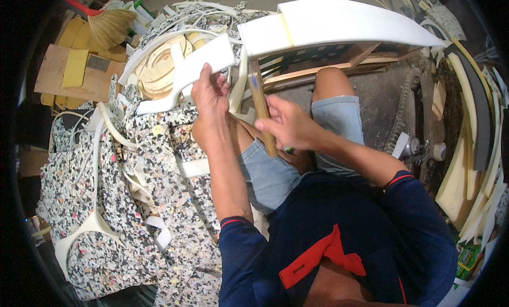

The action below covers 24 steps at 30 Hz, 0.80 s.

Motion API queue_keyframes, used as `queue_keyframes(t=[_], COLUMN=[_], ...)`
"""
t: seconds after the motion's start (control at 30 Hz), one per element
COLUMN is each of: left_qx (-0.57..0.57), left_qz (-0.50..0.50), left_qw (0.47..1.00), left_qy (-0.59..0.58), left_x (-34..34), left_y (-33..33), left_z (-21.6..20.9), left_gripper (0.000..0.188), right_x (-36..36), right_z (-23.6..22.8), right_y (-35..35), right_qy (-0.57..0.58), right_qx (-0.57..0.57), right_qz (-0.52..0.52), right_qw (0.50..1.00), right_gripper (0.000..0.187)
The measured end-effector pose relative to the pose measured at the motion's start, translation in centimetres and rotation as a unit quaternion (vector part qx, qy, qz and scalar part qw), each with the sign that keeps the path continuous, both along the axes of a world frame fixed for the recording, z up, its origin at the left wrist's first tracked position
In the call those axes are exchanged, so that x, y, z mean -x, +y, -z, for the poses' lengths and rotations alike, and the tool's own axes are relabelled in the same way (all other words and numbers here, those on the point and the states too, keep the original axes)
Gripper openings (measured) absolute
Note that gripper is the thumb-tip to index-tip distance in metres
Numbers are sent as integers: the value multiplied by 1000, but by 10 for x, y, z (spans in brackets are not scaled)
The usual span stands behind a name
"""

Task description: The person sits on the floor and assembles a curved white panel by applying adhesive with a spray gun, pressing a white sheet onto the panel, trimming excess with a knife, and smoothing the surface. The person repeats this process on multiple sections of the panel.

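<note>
My left hand grips a curved strip of white foam, holding it up in front of me. My right hand is closed around the wooden handle of a brush, whose upper end points toward the foam pieces. Just beyond both hands a large white foam pad lies over a wooden frame. My knees in light blue shorts sit below the hands.
Speckled rebonded foam pieces and white foam offcuts pile up on the left. A straw broom and a wooden board lie at upper left. Long foam strips lean at right beside a metal machine part.
</note>
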<state>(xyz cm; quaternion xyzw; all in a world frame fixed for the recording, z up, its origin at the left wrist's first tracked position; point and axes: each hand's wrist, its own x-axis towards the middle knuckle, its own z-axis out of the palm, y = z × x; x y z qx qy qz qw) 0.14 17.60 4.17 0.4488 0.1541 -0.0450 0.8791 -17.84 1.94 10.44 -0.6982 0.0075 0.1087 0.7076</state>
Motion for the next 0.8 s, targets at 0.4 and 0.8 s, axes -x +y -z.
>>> queue_keyframes(t=[0.4,0.8], left_qx=[-48,-700], left_qz=[-212,266], left_qw=[911,360], left_qy=[-351,-556], left_x=[-5,126], left_y=[128,-377], left_z=[-182,-86], left_gripper=[70,80], right_x=[127,249], right_z=[-4,58], right_y=[-212,-246], right_qy=[-103,29], right_qx=[194,-38], right_qz=[441,610], right_qw=[870,791], right_gripper=[38,26])
